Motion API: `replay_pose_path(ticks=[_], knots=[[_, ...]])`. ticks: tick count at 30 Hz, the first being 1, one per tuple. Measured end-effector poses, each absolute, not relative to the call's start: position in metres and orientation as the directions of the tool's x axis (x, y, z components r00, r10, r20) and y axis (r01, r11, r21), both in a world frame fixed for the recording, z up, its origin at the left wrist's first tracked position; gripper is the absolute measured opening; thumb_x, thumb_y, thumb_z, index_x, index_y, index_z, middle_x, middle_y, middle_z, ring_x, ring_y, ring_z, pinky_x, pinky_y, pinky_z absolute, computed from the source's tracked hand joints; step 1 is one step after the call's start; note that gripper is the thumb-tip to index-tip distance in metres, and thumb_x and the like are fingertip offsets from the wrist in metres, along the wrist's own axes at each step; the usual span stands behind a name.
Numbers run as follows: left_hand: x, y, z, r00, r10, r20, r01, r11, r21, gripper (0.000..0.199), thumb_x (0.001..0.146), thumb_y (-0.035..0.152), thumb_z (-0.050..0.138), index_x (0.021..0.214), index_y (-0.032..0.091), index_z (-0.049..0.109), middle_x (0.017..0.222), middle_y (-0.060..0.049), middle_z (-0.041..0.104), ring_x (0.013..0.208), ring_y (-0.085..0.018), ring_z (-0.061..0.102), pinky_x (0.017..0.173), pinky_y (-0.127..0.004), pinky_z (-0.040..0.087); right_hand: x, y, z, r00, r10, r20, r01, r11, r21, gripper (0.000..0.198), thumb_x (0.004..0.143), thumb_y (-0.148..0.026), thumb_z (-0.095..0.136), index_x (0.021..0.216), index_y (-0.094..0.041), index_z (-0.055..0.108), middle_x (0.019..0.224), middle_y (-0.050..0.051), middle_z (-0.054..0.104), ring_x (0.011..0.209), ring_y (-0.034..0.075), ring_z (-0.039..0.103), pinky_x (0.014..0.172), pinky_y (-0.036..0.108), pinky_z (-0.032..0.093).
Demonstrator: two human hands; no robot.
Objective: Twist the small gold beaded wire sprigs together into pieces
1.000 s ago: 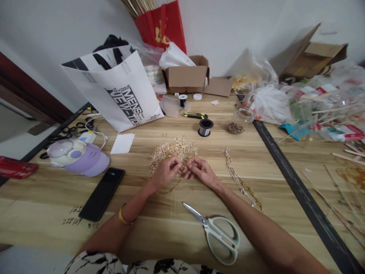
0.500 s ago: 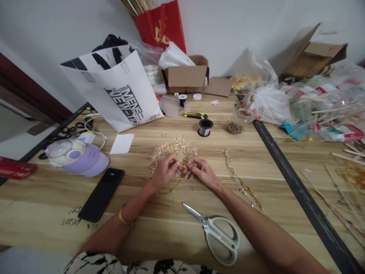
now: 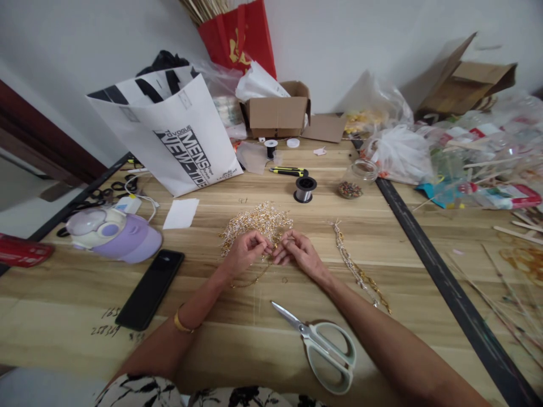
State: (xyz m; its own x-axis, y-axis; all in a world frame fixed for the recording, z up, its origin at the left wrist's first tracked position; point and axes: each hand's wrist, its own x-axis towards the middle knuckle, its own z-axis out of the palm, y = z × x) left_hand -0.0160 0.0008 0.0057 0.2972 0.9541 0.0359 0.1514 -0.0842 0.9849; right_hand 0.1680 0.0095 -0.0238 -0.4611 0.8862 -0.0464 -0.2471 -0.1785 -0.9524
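A heap of gold and silver beaded chains (image 3: 258,217) lies on the wooden table in front of me. At its near edge my left hand (image 3: 246,253) is closed in a pinch on a thin gold chain (image 3: 255,280) that trails down onto the wood. My right hand (image 3: 300,253) faces it, thumb and fingertips pinched together close to the left fingertips; what they hold is too small to make out. Below the hands rest scissors (image 3: 324,350) with pale green handles. Right of my right hand lie finished-looking strands of silver and gold chain (image 3: 358,265).
A wire spool (image 3: 305,189), a yellow-black utility knife (image 3: 289,171) and a jar of beads (image 3: 356,180) stand beyond the heap. To the left are a black phone (image 3: 150,289), a purple cup-like device (image 3: 116,233) and a white paper bag (image 3: 169,130). Plastic bags (image 3: 399,152) crowd the right.
Both hands stay at the near edge of the heap. The fingers of my right hand have shifted slightly, with the lower fingers a little more spread.
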Motion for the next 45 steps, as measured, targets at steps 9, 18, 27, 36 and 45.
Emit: replay_pose_path(ticks=[9, 18, 27, 36, 45], knots=[[-0.0143, 0.0013, 0.0105, 0.218, 0.976, -0.018, 0.147, -0.014, 0.989, 0.023, 0.079, 0.035, 0.062, 0.075, 0.014, 0.059, 0.078, -0.004, 0.067, 0.073, -0.016, 0.064, 0.071, -0.03, 0.051, 0.1674, 0.0102, -0.0265, -0.452, 0.891, -0.039, -0.258, -0.173, -0.95, 0.03, 0.084, -0.045, 0.056, 0.089, -0.019, 0.042, 0.071, 0.003, 0.07, 0.056, 0.015, 0.069, 0.046, 0.021, 0.05], [-0.0131, -0.0012, 0.0044, 0.202, 0.966, 0.159, 0.343, -0.222, 0.913, 0.02, 0.088, 0.033, 0.05, 0.081, 0.015, 0.056, 0.077, -0.004, 0.063, 0.072, -0.014, 0.062, 0.07, -0.027, 0.048, 0.1671, 0.0103, -0.0252, -0.465, 0.885, -0.037, -0.239, -0.166, -0.957, 0.033, 0.084, -0.048, 0.056, 0.089, -0.019, 0.041, 0.067, 0.001, 0.069, 0.053, 0.014, 0.068, 0.046, 0.019, 0.05], [-0.0122, -0.0035, 0.0021, 0.182, 0.956, 0.231, 0.509, -0.293, 0.809, 0.018, 0.09, 0.031, 0.045, 0.081, 0.018, 0.053, 0.075, -0.002, 0.061, 0.071, -0.014, 0.057, 0.068, -0.025, 0.043, 0.1665, 0.0092, -0.0263, -0.464, 0.885, -0.037, -0.206, -0.149, -0.967, 0.033, 0.085, -0.049, 0.055, 0.088, -0.019, 0.043, 0.068, 0.002, 0.07, 0.054, 0.013, 0.067, 0.046, 0.019, 0.049], [-0.0132, -0.0001, 0.0046, 0.173, 0.976, 0.129, 0.468, -0.197, 0.861, 0.021, 0.083, 0.034, 0.054, 0.07, 0.017, 0.053, 0.063, 0.002, 0.054, 0.06, -0.012, 0.049, 0.06, -0.024, 0.039, 0.1666, 0.0094, -0.0263, -0.46, 0.888, -0.026, -0.187, -0.125, -0.974, 0.03, 0.086, -0.046, 0.055, 0.088, -0.018, 0.045, 0.069, 0.003, 0.07, 0.053, 0.013, 0.067, 0.047, 0.02, 0.05], [-0.0116, 0.0024, 0.0054, 0.184, 0.981, -0.064, 0.049, 0.056, 0.997, 0.032, 0.079, 0.043, 0.06, 0.066, 0.013, 0.062, 0.069, -0.003, 0.064, 0.067, -0.013, 0.056, 0.067, -0.026, 0.045, 0.167, 0.0095, -0.0258, -0.467, 0.884, -0.021, -0.172, -0.115, -0.978, 0.032, 0.085, -0.048, 0.056, 0.087, -0.018, 0.046, 0.07, 0.004, 0.07, 0.054, 0.014, 0.067, 0.047, 0.02, 0.05]])
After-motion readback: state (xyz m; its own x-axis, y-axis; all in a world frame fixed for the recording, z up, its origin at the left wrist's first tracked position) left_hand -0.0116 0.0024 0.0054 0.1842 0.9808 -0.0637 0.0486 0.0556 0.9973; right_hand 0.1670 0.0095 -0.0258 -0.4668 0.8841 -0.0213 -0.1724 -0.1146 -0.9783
